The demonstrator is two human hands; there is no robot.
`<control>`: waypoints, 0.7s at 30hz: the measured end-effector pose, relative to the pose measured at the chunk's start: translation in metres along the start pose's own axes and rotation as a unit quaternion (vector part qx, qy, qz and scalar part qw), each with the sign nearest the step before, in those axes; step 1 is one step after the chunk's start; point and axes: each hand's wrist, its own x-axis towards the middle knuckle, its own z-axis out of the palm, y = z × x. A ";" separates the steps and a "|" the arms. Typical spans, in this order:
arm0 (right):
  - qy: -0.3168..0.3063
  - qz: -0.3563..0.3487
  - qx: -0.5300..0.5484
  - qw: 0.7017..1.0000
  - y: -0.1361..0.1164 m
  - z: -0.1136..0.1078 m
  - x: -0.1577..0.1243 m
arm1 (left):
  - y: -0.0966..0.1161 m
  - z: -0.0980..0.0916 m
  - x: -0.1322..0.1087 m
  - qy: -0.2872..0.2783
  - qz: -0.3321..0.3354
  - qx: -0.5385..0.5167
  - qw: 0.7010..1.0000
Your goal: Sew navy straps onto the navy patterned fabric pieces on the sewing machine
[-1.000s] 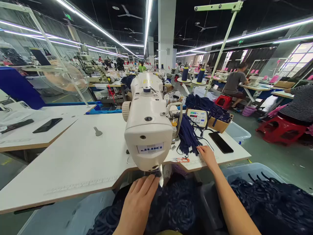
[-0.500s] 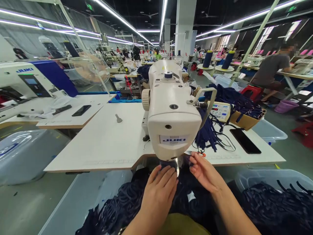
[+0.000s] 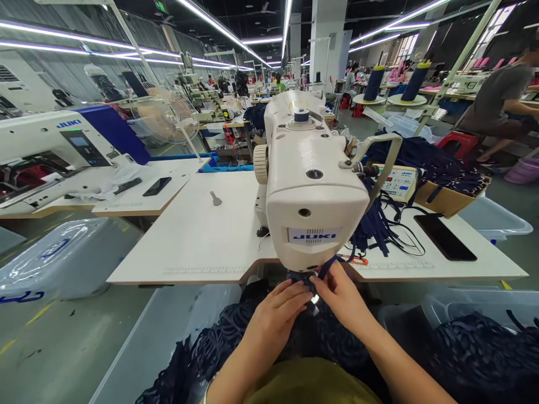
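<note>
A white JUKI sewing machine (image 3: 315, 207) stands in front of me, its head hiding the needle area. My left hand (image 3: 278, 314) is closed, fingers together against a dark navy fabric piece (image 3: 298, 276) just under the head. Beside it, my right hand (image 3: 343, 294) pinches a narrow navy strap (image 3: 327, 268) that runs back toward the pile of straps (image 3: 370, 233) on the table. The two hands' fingertips nearly meet. Orange-handled scissors (image 3: 357, 260) lie just beyond my right hand, partly hidden.
On the white table (image 3: 202, 235) lies a small grey metal piece (image 3: 215, 198). To the right are a black phone (image 3: 445, 238), a control panel (image 3: 398, 182) and a cardboard box (image 3: 448, 196) of straps. Navy strips (image 3: 227, 331) fill a bin below. A person (image 3: 501, 92) sits at far right.
My right hand has moved left to the fabric under the head and now holds a navy strap drawn from the pile. My left hand stays near the head. The view has shifted left.
</note>
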 end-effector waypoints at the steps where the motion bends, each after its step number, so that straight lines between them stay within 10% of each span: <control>1: 0.001 0.011 0.013 1.000 0.001 0.001 0.000 | 0.001 -0.001 0.002 -0.015 0.015 0.020 1.000; 8: -0.057 0.075 0.190 0.977 0.009 -0.004 0.002 | 0.005 -0.006 0.010 -0.035 0.019 0.075 0.996; 21: 0.040 0.080 0.180 0.980 0.011 0.015 -0.003 | -0.003 -0.004 0.004 -0.012 0.039 0.064 0.997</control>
